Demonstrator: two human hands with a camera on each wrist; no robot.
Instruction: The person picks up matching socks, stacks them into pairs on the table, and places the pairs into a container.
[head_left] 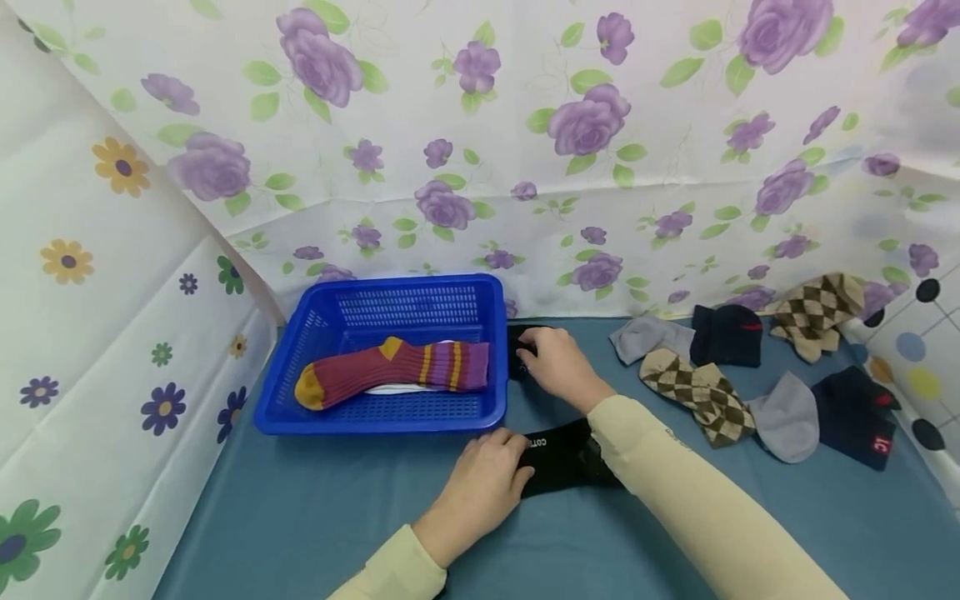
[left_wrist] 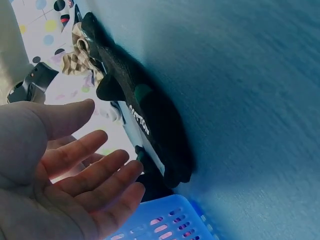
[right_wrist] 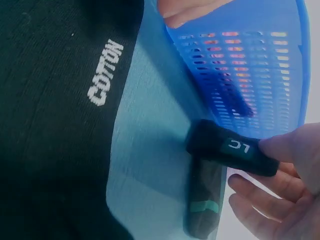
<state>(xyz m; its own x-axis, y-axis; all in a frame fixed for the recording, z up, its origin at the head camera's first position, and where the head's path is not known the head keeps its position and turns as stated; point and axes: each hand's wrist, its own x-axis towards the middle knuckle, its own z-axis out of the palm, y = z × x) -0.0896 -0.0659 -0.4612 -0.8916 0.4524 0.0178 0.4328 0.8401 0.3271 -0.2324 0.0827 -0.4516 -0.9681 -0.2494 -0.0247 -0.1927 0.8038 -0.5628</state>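
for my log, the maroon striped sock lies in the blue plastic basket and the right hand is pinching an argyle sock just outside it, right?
Not argyle: the right wrist view shows the right hand pinching a black sock just outside the blue plastic basket, in which the maroon striped sock does lie.

from the head we looked forward and down, set well back, across the tabletop (head_left: 300,508) to the flowered cloth (head_left: 405,150). at the left wrist we looked low and sideways past the left hand (head_left: 480,487); at the right wrist, also tilted, we sat very near the lettered black sock (head_left: 558,467). all three views shared that sock and the blue basket (head_left: 382,427).
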